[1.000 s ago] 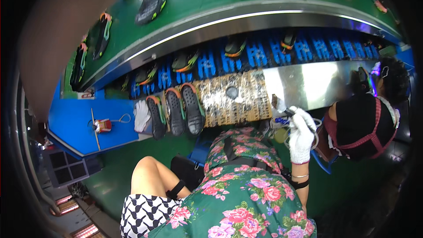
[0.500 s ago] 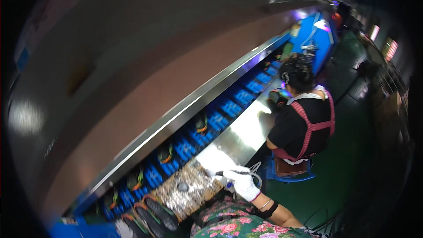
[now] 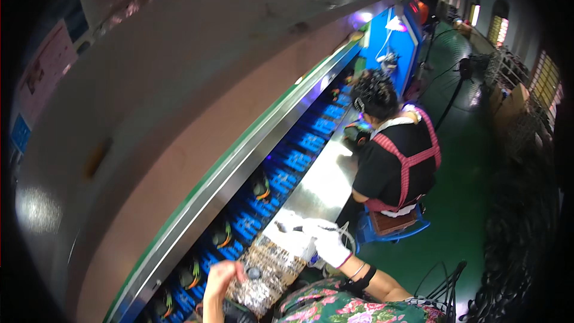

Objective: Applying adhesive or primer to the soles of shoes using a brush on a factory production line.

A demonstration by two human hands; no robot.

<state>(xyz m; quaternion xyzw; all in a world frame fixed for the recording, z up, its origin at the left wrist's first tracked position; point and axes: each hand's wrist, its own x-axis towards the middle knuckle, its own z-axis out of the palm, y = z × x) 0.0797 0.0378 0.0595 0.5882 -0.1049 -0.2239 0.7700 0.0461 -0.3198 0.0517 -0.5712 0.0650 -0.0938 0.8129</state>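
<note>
In a white glove, my right hand [image 3: 327, 244] is closed around a slim dark pen-shaped tool [image 3: 292, 228] above the bright metal worktop [image 3: 323, 182]. Bare, my left hand [image 3: 222, 278] has come up at the lower left, its fingers curled and slightly blurred. Whether anything is in them is hidden. Beside it, a small round grey object [image 3: 254, 273] sits on a crinkled, shiny, stained covering [image 3: 272, 266]. A dark shoe-like piece [image 3: 238, 312] lies below my left hand, partly cut off by its wrist.
Blue racks [image 3: 245, 225] run along the worktop, carrying dark shoe-like pieces with orange and green trim [image 3: 222, 235]. A long metal rail [image 3: 197, 218] borders them. Ahead, a person [image 3: 397, 155] in a checked apron sits on a blue-framed stool [image 3: 391, 227]. Pale cord loops [image 3: 348, 240] hang by my right hand.
My bare left hand has come into view over the dark pieces at the lower left. My right hand stays near the same place with the tool. The whole view has shifted slightly.
</note>
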